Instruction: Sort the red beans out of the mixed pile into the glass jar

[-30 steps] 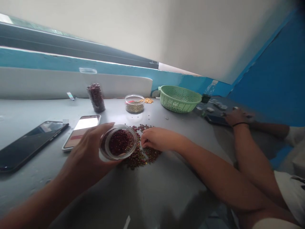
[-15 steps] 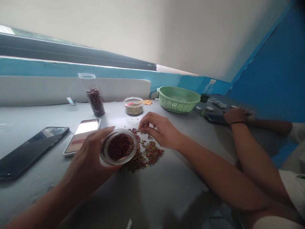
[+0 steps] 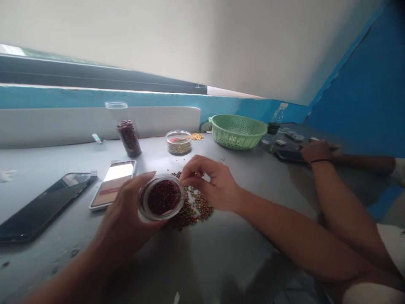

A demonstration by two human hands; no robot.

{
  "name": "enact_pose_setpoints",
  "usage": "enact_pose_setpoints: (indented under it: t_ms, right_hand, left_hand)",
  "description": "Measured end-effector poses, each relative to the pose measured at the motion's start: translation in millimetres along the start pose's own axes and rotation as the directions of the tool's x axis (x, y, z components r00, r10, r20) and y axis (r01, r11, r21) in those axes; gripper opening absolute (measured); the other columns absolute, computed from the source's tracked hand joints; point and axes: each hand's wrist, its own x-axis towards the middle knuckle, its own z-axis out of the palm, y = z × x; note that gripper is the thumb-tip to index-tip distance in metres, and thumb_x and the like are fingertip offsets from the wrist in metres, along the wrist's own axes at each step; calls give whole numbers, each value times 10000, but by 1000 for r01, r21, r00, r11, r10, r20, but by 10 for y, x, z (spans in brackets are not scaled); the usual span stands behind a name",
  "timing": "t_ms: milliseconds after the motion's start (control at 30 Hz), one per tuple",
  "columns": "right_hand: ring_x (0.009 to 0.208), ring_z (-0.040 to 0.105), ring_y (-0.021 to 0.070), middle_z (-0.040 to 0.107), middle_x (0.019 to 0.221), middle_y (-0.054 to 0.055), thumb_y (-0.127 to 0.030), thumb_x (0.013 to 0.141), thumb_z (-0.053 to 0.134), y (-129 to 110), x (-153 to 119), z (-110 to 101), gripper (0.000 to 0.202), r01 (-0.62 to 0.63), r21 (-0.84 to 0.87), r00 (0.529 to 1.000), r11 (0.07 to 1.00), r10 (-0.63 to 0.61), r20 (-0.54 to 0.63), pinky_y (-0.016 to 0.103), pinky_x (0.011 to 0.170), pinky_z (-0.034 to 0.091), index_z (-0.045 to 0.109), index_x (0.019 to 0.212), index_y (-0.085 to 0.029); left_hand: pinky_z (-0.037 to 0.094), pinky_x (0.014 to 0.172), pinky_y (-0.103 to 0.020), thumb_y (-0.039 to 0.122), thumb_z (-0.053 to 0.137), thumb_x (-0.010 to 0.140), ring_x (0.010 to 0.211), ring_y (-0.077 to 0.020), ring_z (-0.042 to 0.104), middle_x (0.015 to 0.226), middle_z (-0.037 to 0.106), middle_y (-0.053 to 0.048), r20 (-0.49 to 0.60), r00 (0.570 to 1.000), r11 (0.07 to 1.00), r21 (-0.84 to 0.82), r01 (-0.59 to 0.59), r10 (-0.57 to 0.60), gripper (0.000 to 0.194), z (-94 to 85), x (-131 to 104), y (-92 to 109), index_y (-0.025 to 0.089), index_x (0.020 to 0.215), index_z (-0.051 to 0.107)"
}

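Observation:
My left hand [image 3: 126,215] is wrapped round a clear jar [image 3: 163,197] of dark red beans, its open mouth facing me. Fingertips of my right hand [image 3: 213,179] are pinched together at the jar's right rim; whatever they hold is too small to make out. Under and beside the jar, a loose pile of mixed red and green beans [image 3: 203,204] lies on the grey table [image 3: 152,261]. Behind the jar stands a low round clear container [image 3: 179,144] of small greenish grains with something red in it.
Two phones [image 3: 41,207] [image 3: 115,183] lie at the left. A tall clear container [image 3: 129,135] of dark beans, yellow kernels [image 3: 197,137], a green basket [image 3: 238,133] and a bottle [image 3: 276,120] stand behind. Another person's hand [image 3: 316,151] is at the right, by a dark phone [image 3: 289,156].
My right hand has moved from over the bean pile to the jar's rim. The jar in my left hand sits slightly farther right in view.

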Motion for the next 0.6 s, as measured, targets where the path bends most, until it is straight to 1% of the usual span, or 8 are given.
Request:
enact_pose_setpoints:
  t_ms: [33,100,167,233,300,433,500,600]
  right_hand:
    - [838,626,113,679,907,11,-223,955,706,-37,-19,11,40,113,-65,993,991,-111,32,278,806,539,714,928,-194]
    - [874,619,115,652,928,19,-207,961,705,-79,-50,28,37,292,-169,956,941,-281,87,280,833,543,736,942,-204]
    - [877,605,118,631,930,22,-242,965,706,-82,-70,37,58,375,-252,927,892,-356,119,278,826,545,758,953,-222]
    - [866,605,118,642,944,25,-284,981,686,-79,-81,37,95,397,-299,918,868,-375,129,272,806,549,771,977,-242]
    - [879,628,116,685,974,30,-272,1012,641,-92,-86,27,127,417,-319,909,851,-396,132,271,814,555,765,1019,-245]
    - [897,662,119,773,1051,25,-177,1041,558,-152,-84,3,184,540,-337,842,772,-501,200,284,864,552,713,1128,-227]
    - [887,668,117,787,1127,12,-179,1049,533,-171,-86,-1,211,569,-345,822,747,-508,258,288,862,549,687,1183,-237]
    - [930,703,110,779,1200,13,-238,1064,523,-179,-92,-4,207,559,-342,828,755,-485,282,277,863,556,679,1199,-252]
  left_hand:
    - [596,995,-562,390,876,671,1193,-380,670,1348,647,-130,15,1000,1000,-5,11,-10,901,4,-12,6,281,1457,451]
    - [601,989,-562,410,879,670,1185,-378,672,1355,636,-123,27,1000,1000,-30,7,-6,915,13,-35,21,296,1463,438]
    - [614,969,-553,426,878,674,1153,-366,690,1349,640,-112,37,999,997,-74,-2,5,926,16,-47,40,315,1472,422]
    - [621,968,-546,434,873,688,1141,-354,701,1345,644,-106,29,999,994,-110,-16,19,918,10,-44,63,328,1475,413]
    - [622,979,-536,436,874,694,1172,-352,692,1350,643,-116,-1,997,991,-112,-72,72,905,-3,-29,87,320,1470,423]
    - [625,983,-515,424,870,712,1230,-348,662,1358,641,-152,-49,984,985,-33,-170,169,872,-29,-4,112,273,1457,442]
    - [625,981,-503,402,866,724,1240,-339,659,1367,640,-165,-52,978,979,-12,-204,203,874,-35,-1,105,254,1463,424]
    - [628,980,-478,406,869,719,1241,-327,669,1385,640,-165,-51,974,975,-23,-222,220,874,-39,6,84,242,1452,424]
